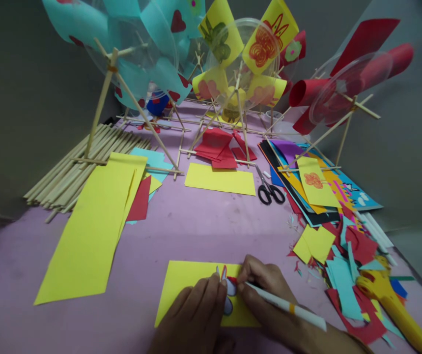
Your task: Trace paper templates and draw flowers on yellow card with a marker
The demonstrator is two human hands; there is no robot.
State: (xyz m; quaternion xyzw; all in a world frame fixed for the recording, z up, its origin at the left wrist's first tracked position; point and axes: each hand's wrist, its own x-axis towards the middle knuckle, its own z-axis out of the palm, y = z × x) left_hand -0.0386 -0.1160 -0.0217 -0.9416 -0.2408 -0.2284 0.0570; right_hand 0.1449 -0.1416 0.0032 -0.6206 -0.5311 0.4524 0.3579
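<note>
A yellow paper sheet [176, 275] lies on the pink table in front of me. Flat on its middle, my left hand [199, 309] presses down with its fingers extended side by side. A small butterfly-like cutout [230, 287], partly under the left fingertips, rests on the sheet and shows white, blue-grey and red parts. My right hand [266, 290] grips a white pen [295, 309] with an orange band. The pen's tip is at the cutout's right edge, partly hidden by the fingers.
Black-handled scissors [270, 191] lie beyond the sheet beside a yellow strip [220, 179]. Paper scraps [347, 285] and a yellow tool [391, 305] are at right. Long yellow papers [85, 236] and wooden sticks [74, 172] lie left. Paper pinwheels on stick stands [237, 91] line the back.
</note>
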